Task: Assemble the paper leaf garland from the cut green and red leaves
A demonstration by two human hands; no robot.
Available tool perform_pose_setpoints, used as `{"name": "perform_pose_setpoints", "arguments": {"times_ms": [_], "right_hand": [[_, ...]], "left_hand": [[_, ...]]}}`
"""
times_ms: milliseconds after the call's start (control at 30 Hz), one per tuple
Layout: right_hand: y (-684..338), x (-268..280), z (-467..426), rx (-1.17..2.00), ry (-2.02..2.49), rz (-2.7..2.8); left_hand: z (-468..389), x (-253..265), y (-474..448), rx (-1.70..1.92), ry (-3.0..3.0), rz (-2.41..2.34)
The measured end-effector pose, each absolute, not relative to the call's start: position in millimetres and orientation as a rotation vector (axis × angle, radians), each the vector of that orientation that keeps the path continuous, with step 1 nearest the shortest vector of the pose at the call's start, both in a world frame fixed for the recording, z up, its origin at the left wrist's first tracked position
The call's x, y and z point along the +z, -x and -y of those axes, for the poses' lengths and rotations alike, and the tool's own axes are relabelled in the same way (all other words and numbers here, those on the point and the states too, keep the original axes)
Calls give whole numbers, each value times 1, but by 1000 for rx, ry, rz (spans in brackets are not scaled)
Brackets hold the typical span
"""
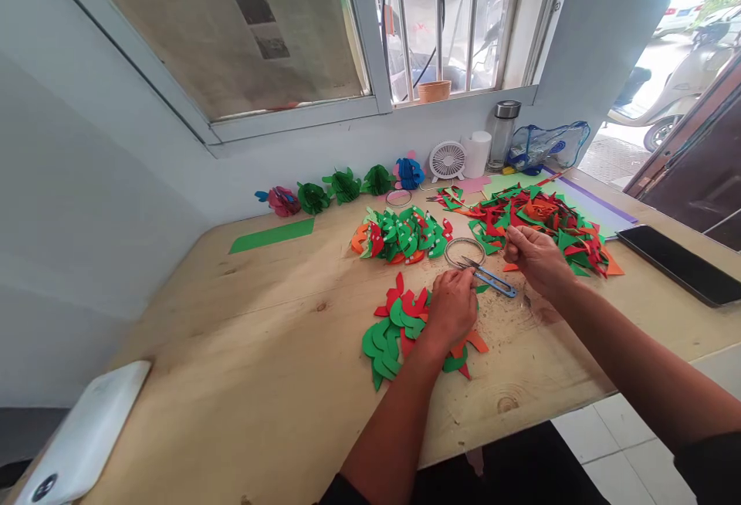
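My left hand [455, 306] is above the near pile of red, green and orange cut paper pieces [382, 347], its fingers bent together and what they hold hidden. Just beyond those fingertips lie blue-handled thread snips [495, 283], blades pointing left. My right hand [537, 259] is raised in a pinch, in front of the large heap of red and green scraps [538, 215]. Anything in that pinch is too small to make out. Between the hands and further back rests a coil of thin wire [465, 241]. A cluster of folded green and red pieces [405, 233] lies left of it.
Several finished paper figures [344, 186] line the wall, with a small white fan [448, 160] and a glass bottle [502, 138] to their right. A green strip [272, 235] lies at left. A black phone [683, 264] is at right, a white device [93, 432] at the left edge.
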State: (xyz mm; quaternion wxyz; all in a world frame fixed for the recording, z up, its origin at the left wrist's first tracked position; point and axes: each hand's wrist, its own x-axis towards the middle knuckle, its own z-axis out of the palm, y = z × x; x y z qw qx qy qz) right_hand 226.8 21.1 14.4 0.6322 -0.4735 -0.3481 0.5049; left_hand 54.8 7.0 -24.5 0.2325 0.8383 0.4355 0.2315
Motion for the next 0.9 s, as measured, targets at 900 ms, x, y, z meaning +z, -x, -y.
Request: {"name": "perform_pose_setpoints", "arguments": {"times_ms": [900], "right_hand": [[-258, 19, -21, 1091, 1185, 750]], "left_hand": [[-6, -21, -54, 625, -2300, -1186]]}}
